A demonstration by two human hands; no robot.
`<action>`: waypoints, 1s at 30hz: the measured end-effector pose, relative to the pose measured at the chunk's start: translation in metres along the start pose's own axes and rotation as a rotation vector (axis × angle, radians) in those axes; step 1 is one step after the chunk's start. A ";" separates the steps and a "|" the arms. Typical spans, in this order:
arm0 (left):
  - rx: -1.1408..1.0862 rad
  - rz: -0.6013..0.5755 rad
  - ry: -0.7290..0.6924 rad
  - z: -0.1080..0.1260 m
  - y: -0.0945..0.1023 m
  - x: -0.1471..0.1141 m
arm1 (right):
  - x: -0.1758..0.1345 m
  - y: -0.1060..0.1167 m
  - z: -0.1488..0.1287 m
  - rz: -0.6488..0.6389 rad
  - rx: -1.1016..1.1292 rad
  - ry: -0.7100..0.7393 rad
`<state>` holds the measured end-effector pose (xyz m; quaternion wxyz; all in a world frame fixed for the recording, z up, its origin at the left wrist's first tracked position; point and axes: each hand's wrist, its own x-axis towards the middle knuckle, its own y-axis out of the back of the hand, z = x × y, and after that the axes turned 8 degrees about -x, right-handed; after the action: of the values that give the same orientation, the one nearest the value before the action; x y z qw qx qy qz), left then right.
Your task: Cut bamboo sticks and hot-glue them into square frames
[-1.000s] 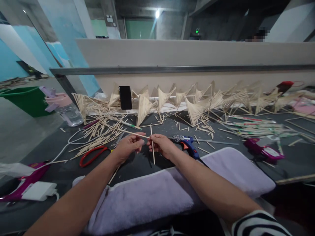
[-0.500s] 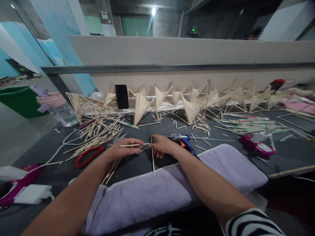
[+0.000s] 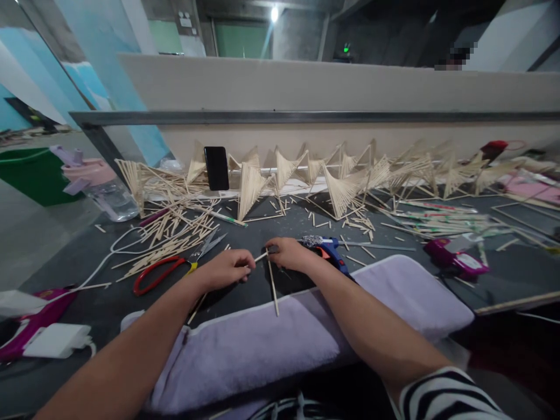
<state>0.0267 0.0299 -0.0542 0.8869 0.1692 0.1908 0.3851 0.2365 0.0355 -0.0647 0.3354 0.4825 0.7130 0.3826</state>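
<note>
My left hand (image 3: 228,269) is closed, its fingers curled around one end of a thin wooden stick (image 3: 261,256), most of which the hand hides. The exposed end reaches the fingertips of my right hand (image 3: 286,254). That hand pinches a second wooden stick (image 3: 273,286) at its top, and this one slants down toward the lilac towel (image 3: 262,338). The two sticks meet at the right fingertips; whether they are joined I cannot tell. Red-handled scissors (image 3: 160,274) lie left of my left hand. Just beyond my right wrist rests a blue glue gun (image 3: 335,254).
Fan-shaped stick structures (image 3: 286,169) line the back, with a black phone (image 3: 216,168) leaning among them. Loose sticks (image 3: 175,239) pile up at left near a water bottle (image 3: 105,189). A magenta device (image 3: 457,256) sits at right, and a white charger (image 3: 56,341) lies front left.
My left hand has turned over and its fingers have curled in; the stick that lay across them is now mostly hidden. The scissors show more fully. My right hand has barely moved.
</note>
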 end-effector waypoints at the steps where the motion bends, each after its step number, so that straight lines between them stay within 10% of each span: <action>1: -0.054 0.055 0.037 -0.003 -0.001 0.002 | -0.001 -0.001 0.000 0.016 -0.026 0.033; 7: -0.208 0.227 0.112 -0.008 0.004 0.008 | -0.014 -0.015 -0.011 0.086 -0.138 0.164; 23: 0.486 0.248 0.068 -0.004 0.023 0.004 | 0.001 -0.021 -0.018 0.077 0.278 -0.048; 30: 0.614 0.243 0.080 -0.007 0.023 0.003 | 0.013 -0.034 -0.014 0.239 0.082 0.115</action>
<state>0.0113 0.0482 -0.0502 0.7338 0.4350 0.3110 0.4191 0.2059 0.0368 -0.0891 0.2262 0.5544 0.6836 0.4174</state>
